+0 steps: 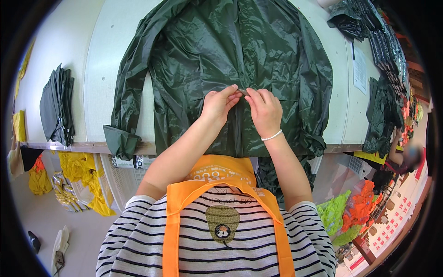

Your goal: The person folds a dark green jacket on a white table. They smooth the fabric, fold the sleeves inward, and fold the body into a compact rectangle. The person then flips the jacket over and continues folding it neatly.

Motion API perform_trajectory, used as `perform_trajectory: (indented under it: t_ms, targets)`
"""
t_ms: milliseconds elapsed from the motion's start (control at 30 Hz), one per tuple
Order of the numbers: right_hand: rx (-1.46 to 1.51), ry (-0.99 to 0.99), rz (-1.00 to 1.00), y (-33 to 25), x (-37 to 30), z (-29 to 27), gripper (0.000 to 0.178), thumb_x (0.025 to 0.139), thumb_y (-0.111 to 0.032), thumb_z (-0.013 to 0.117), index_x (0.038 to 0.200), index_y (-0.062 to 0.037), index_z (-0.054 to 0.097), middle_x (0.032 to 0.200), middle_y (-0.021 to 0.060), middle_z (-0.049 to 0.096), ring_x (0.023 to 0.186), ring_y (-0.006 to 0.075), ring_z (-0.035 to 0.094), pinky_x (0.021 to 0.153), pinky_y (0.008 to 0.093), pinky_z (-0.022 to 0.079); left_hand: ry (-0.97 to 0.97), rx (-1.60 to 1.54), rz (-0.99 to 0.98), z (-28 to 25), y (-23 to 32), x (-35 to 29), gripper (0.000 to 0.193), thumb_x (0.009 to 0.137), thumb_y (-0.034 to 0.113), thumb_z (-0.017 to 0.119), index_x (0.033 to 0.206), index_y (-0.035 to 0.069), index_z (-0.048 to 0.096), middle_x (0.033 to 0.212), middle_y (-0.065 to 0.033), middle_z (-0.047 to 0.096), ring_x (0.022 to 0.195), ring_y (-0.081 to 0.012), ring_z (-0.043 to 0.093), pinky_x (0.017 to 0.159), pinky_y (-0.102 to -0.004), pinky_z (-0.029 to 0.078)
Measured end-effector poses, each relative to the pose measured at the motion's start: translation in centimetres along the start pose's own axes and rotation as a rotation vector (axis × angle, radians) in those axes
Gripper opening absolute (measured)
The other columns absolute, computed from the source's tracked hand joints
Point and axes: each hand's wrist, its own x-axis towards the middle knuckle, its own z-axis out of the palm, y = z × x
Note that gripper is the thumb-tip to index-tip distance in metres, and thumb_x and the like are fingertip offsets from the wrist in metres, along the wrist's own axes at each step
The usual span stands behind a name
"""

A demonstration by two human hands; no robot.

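A dark green, shiny rain jacket (198, 55) lies spread on the white table, its sleeves down at both sides and its hem at the near edge. Over its middle front, my left hand (222, 102) pinches the fabric along the front opening between thumb and fingers. Close beside it, my right hand (264, 110), with a beaded bracelet at the wrist, pinches the same strip of the jacket. The fingertips of both hands almost meet there. Whether they hold a snap, a zip or only cloth is too small to make out.
On the white table (106, 69), a stack of folded dark green garments (57, 106) stands at left. More dark packed garments (385, 51) and a paper sheet (359, 69) lie at right. Below are yellow garments (83, 171), a white crate (121, 182) and orange garments (360, 203). Another person (406, 157) is at far right.
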Motion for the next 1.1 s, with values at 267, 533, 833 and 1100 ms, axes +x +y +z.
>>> perform_trajectory:
  t_ms: [267,533,833,1100]
  targets:
    - [0.927,-0.034,0.825,2.1,-0.9,2.5,0.030,0.085,-0.021,0.070,0.105,-0.0007,0.061,0.081,0.0005,0.060,0.068,0.0058,0.052,0.062,0.0197,0.042,0.028,0.027,-0.032,-1.0,-1.0,0.1,0.018,0.086,0.010,0.066,0.096,-0.005,0.060,0.094,-0.0121,0.064,0.090,-0.0197,0.063,0.082,-0.0301,0.050]
    - [1.435,-0.339,0.996,1.7,2.3,4.4,0.028,0.086,-0.009,0.066,0.112,-0.0010,0.060,0.075,-0.0040,0.054,0.058,0.0021,0.044,0.050,0.0179,0.037,0.017,0.571,0.320,-3.0,-2.2,0.0,0.028,0.086,0.019,0.068,0.105,-0.001,0.063,0.084,-0.0021,0.065,0.076,-0.0089,0.056,0.070,-0.0251,0.044]
    - [1.770,-0.279,1.325,4.6,4.6,5.1,0.021,0.091,-0.003,0.053,0.110,0.0036,0.060,0.071,-0.0032,0.046,0.051,0.0050,0.035,0.046,0.0207,0.030,0.443,1.433,0.798,-10.6,5.0,-3.0,0.037,0.073,0.019,0.077,0.103,0.006,0.061,0.082,-0.0083,0.062,0.076,-0.0224,0.058,0.069,-0.0326,0.048]
    - [1.554,-0.425,1.083,4.1,4.9,5.3,0.038,0.081,0.001,0.057,0.119,0.0048,0.057,0.080,0.0031,0.059,0.056,0.0066,0.042,0.053,0.0201,0.034,0.560,1.564,1.015,-12.8,6.2,2.5,0.022,0.080,0.025,0.069,0.100,0.015,0.071,0.120,-0.0019,0.056,0.113,-0.0271,0.047,0.092,-0.0457,0.036]
